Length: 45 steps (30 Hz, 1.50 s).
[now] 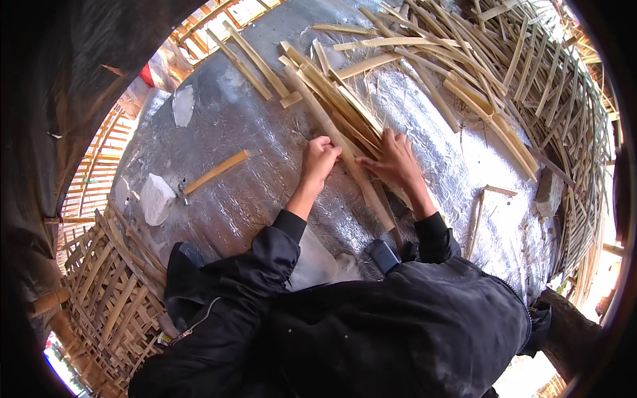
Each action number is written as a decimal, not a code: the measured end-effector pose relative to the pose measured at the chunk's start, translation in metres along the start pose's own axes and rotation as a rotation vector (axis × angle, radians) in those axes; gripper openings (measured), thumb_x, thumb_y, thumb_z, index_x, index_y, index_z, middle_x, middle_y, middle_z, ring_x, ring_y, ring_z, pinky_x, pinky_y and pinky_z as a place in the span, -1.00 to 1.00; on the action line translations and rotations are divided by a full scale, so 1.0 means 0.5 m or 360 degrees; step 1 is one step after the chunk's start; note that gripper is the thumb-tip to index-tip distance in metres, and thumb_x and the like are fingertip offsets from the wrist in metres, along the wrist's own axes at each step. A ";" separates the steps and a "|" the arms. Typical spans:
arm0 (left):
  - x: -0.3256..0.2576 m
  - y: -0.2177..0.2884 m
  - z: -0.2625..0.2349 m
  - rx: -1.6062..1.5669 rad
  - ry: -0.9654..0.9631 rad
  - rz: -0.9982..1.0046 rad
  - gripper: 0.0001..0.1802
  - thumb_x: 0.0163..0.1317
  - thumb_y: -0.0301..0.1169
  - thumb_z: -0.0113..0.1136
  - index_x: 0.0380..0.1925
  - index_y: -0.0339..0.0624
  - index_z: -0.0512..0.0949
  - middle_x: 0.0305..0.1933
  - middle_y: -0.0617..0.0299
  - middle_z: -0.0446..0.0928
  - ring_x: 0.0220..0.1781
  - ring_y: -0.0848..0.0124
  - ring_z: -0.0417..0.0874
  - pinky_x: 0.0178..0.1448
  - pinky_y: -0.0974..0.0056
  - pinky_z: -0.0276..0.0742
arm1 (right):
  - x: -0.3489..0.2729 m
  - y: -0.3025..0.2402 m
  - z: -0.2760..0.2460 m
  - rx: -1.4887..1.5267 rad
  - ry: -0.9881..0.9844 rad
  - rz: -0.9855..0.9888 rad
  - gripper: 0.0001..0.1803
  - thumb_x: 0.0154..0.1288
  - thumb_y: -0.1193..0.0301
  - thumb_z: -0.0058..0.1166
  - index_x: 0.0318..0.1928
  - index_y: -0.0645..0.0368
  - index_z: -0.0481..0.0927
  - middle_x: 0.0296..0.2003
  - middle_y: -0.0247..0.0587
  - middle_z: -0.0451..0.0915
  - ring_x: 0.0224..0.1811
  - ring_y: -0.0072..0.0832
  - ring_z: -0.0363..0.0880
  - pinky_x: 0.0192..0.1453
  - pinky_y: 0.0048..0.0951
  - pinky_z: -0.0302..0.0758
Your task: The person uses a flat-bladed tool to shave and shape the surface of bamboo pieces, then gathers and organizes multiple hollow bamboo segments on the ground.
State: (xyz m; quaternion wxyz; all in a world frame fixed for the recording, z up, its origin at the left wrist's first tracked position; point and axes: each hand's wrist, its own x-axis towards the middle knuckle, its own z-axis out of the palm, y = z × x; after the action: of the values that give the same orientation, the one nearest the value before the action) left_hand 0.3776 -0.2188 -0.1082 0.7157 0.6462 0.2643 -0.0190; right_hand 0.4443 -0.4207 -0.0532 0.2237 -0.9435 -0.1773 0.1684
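Observation:
A long bamboo pole (320, 118) runs slantwise between my hands, from the upper middle down toward my lap. My left hand (320, 162) is closed in a pinch at its left edge, the fingertips partly hidden. Across from it, my right hand (399, 166) lies with its thumb stretched to the pole and its fingers apart, close to a bundle of split bamboo strips (345, 99). These strips lie along the pole's right side. Near my right wrist is a small dark blue-grey box-like object (383, 255).
On the shiny silver sheet (225, 126) lie a wooden-handled hammer (217, 171) and a whitish stone (158, 199) at left. Bamboo strips (424, 46) pile up at the far right. Woven bamboo (113, 292) stands at lower left, and another stone (549, 192) at right.

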 end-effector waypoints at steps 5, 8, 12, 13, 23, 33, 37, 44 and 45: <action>-0.017 0.010 0.047 -0.0569 -0.0265 0.0046 -0.81 0.37 -0.47 0.31 -0.09 -0.32 0.60 -0.11 0.24 0.67 -0.08 0.49 0.67 0.03 0.30 0.61 | -0.003 -0.015 -0.007 -0.0024 0.0047 0.0042 0.44 -0.39 -0.07 0.72 0.48 0.21 0.15 0.15 0.28 0.46 0.18 0.18 0.54 0.20 0.04 0.49; 0.001 -0.021 0.034 -0.0698 -0.0381 0.0051 -0.73 0.35 -0.53 0.32 0.02 -0.35 0.60 -0.05 0.22 0.66 0.02 0.46 0.68 0.13 0.32 0.59 | 0.002 -0.037 0.007 -0.0205 0.0099 0.0123 0.50 -0.41 0.01 0.74 0.54 0.17 0.07 0.14 0.25 0.50 0.19 0.16 0.56 0.17 0.14 0.52; 0.004 -0.038 0.030 -0.1000 -0.0375 -0.0161 -0.60 0.27 -0.71 0.23 0.13 -0.44 0.52 0.09 0.13 0.60 0.11 0.39 0.63 0.19 0.33 0.60 | 0.014 -0.036 0.014 -0.0239 0.0157 0.0173 -0.09 -0.01 0.23 0.49 0.31 0.21 0.28 -0.07 0.26 0.58 -0.04 0.15 0.68 -0.12 0.12 0.61; 0.006 -0.048 0.031 -0.0996 -0.0320 -0.0199 -0.53 0.24 -0.75 0.22 0.18 -0.45 0.48 0.16 0.09 0.57 0.18 0.34 0.60 0.25 0.28 0.60 | 0.012 -0.031 0.007 -0.0233 0.0177 0.0113 -0.13 -0.01 0.25 0.47 0.27 0.21 0.29 -0.12 0.26 0.59 -0.12 0.15 0.69 -0.16 0.10 0.62; -0.040 0.007 0.058 -0.1094 -0.0510 -0.0074 -0.34 0.18 -0.78 0.11 0.32 -0.28 0.24 0.27 -0.11 0.48 0.36 0.07 0.53 0.47 0.09 0.50 | -0.013 0.002 -0.004 -0.0266 0.0417 -0.0125 -0.28 0.05 0.44 0.28 0.25 0.20 0.29 -0.23 0.15 0.57 -0.26 0.08 0.65 -0.22 0.03 0.51; -0.066 0.053 0.109 -0.1337 -0.0601 -0.0082 -0.38 0.19 -0.81 0.11 0.29 -0.26 0.36 0.28 -0.07 0.48 0.37 0.14 0.53 0.52 0.15 0.46 | -0.054 -0.027 -0.123 -0.0265 0.0385 -0.0164 -0.50 0.09 0.50 0.18 0.06 0.19 0.34 -0.34 0.08 0.60 -0.30 0.10 0.64 -0.28 0.06 0.46; -0.093 0.059 0.125 -0.1380 -0.0691 -0.0105 -0.36 0.21 -0.80 0.08 0.32 -0.27 0.36 0.33 -0.12 0.47 0.43 0.13 0.49 0.59 0.13 0.39 | -0.070 0.005 -0.123 -0.0205 0.0408 -0.0185 -0.55 0.11 0.50 0.17 0.03 0.16 0.35 -0.38 0.05 0.60 -0.30 0.09 0.64 -0.32 0.09 0.44; -0.162 0.100 0.134 -0.1270 -0.0846 -0.0137 -0.37 0.20 -0.77 0.07 0.32 -0.27 0.36 0.33 -0.11 0.49 0.44 0.11 0.50 0.59 0.12 0.36 | -0.160 0.005 -0.137 -0.0173 0.0538 -0.0043 -0.48 0.10 0.49 0.21 0.10 0.12 0.36 -0.27 0.07 0.62 -0.23 0.18 0.62 -0.24 0.11 0.48; -0.164 0.105 0.129 -0.1216 -0.0880 -0.0124 -0.38 0.20 -0.76 0.07 0.31 -0.27 0.36 0.32 -0.11 0.50 0.43 0.12 0.51 0.58 0.13 0.37 | -0.177 0.006 -0.141 -0.0155 0.0540 -0.0015 -0.47 0.10 0.49 0.22 0.10 0.10 0.36 -0.26 0.07 0.62 -0.23 0.18 0.62 -0.23 0.12 0.47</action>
State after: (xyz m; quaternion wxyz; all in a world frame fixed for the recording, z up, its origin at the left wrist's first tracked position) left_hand 0.3491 -0.2965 -0.0256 0.9444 0.2971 0.0761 -0.1186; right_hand 0.3955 -0.4851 0.0259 0.2052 -0.9673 -0.1493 -0.0032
